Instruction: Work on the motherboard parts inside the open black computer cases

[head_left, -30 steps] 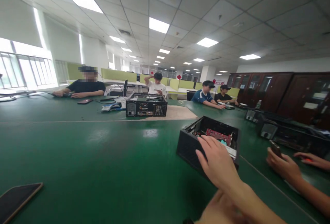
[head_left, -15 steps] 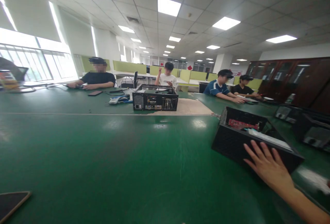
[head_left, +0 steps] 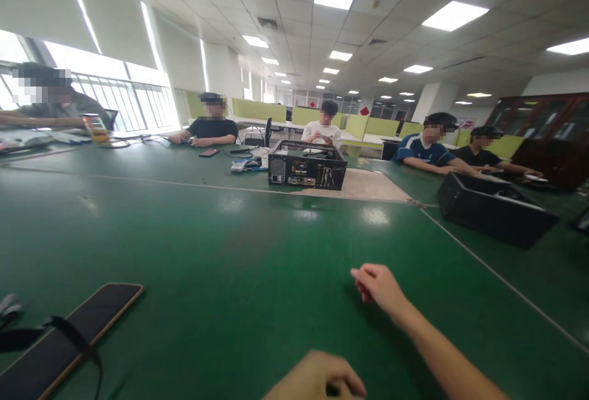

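My right hand (head_left: 380, 291) hovers over or rests on the green tabletop (head_left: 221, 246), its fingers curled in with nothing visible in them. Low in the view, my left hand (head_left: 317, 376) is blurred and cut off by the bottom edge; its fingers are bent, a gap shows between them, and no held thing is seen. Off to the right stands a black computer case (head_left: 497, 213) with its top side uncovered, apart from both hands. Farther back, another black computer case (head_left: 307, 170) shows its rear ports and slots.
At lower left lies a dark flat panel with a tan edge (head_left: 78, 332), a black strap (head_left: 76, 335) across it. Blue-and-white gloves or cloth (head_left: 248, 165), a phone (head_left: 208, 153) and a drink cup (head_left: 96, 130) are farther back. Several people sit around the table.
My right hand has left the right-hand computer case and moved left, its spread fingers now curled. That case stands farther back. My left hand has come into view, and the camera has turned left.
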The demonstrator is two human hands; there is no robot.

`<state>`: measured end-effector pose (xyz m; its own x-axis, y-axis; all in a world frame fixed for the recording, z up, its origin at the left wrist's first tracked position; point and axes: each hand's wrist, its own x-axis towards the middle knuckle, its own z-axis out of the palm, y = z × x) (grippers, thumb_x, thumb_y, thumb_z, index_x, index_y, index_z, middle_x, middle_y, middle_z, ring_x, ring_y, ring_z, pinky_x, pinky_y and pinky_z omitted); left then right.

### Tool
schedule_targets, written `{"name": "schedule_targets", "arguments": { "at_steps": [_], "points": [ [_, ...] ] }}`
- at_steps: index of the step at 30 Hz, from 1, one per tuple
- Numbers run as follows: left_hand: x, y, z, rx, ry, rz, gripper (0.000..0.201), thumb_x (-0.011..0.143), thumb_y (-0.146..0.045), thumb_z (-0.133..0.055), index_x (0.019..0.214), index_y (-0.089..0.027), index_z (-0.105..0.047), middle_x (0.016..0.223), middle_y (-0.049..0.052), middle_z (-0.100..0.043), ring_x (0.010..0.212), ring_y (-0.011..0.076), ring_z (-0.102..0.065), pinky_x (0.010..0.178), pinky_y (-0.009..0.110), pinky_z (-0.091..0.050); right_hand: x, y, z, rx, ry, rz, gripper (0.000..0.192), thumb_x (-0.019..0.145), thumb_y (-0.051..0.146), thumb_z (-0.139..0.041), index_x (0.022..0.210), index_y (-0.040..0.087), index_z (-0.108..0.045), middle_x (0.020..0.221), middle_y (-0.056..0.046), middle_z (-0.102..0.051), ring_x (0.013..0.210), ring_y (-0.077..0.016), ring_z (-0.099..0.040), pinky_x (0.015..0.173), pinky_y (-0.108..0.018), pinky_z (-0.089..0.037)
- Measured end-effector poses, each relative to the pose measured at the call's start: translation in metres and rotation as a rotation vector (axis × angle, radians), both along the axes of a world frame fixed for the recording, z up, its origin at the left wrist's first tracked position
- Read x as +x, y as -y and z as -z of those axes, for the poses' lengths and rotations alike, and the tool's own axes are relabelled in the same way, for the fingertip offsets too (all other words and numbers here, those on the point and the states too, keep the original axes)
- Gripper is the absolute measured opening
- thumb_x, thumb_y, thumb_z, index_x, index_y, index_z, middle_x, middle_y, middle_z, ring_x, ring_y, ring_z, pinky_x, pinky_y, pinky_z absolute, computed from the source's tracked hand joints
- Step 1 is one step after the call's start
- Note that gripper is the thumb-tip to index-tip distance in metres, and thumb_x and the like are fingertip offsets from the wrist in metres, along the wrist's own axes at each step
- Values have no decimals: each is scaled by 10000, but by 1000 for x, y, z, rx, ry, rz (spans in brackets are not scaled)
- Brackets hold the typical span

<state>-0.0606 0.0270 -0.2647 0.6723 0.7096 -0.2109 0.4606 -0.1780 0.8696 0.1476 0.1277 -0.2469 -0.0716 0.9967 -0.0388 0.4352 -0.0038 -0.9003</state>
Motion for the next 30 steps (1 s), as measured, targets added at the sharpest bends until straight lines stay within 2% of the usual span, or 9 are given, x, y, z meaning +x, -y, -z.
{"name": "schedule_targets", "arguments": {
  "at_steps": [2,4,5,7,10,14,18,24,30],
  "points": [
    [-14,-8,-15,88,-105,-172,351,822,-479,-446,715,-175,-584,610,6,-600,572,137,-545,528,240,-368,-35,43,9,-49,-157,-37,450,759,551,-532,531,190,-391,417,56,-385,371,-70,-328,400,-222,-236],
    [-31,-11,-25,285,-289,-346,359,796,-420,-467,535,-173,-446,499,-28,-462,498,105,-410,488,245,-248,-48,75,14,-63,-223,-86,480,746,522,-565,494,195,-321,400,77,-292,391,-52,-238,415,-223,-187],
    [-38,-10,-27,381,-369,-387,374,773,-389,-487,490,-168,-383,478,-34,-401,493,100,-358,494,258,-211,-49,86,16,-67,-230,-119,483,741,503,-577,485,194,-309,409,79,-271,410,-51,-219,426,-227,-173],
    [-50,-8,-25,486,-448,-376,377,754,-336,-483,463,-160,-319,458,-39,-312,486,99,-282,507,278,-174,-44,100,19,-71,-212,-170,479,734,474,-582,474,193,-294,428,76,-250,434,-54,-200,439,-238,-154],
    [-56,-4,-17,518,-462,-324,383,763,-322,-463,461,-157,-295,447,-38,-242,478,105,-216,514,291,-152,-33,104,25,-62,-198,-181,471,737,457,-555,469,198,-267,437,70,-226,442,-60,-185,444,-249,-142],
    [-56,-4,-11,507,-479,-306,390,784,-346,-443,472,-160,-299,455,-38,-258,473,105,-230,515,294,-149,-29,102,30,-16,-139,-240,456,737,409,-542,468,195,-242,465,62,-197,465,-65,-189,461,-251,-156],
    [-56,-6,-14,443,-503,-300,393,789,-356,-428,476,-162,-291,462,-38,-280,476,101,-263,523,290,-168,-29,102,33,30,-93,-283,442,749,392,-506,465,189,-236,465,55,-203,468,-67,-211,474,-252,-177],
    [-53,-7,-26,344,-519,-283,412,787,-387,-410,471,-162,-272,472,-33,-279,489,103,-260,538,286,-188,-28,98,39,-2,-139,-303,467,700,381,-513,443,196,-169,439,59,-160,441,-61,-175,446,-254,-143],
    [-53,-5,-22,397,-497,-309,411,791,-360,-408,473,-162,-239,468,-36,-255,481,99,-245,555,281,-218,-26,94,51,6,-177,-309,407,674,311,-494,442,196,-180,437,62,-169,438,-56,-178,442,-251,-132]
  ]
}}
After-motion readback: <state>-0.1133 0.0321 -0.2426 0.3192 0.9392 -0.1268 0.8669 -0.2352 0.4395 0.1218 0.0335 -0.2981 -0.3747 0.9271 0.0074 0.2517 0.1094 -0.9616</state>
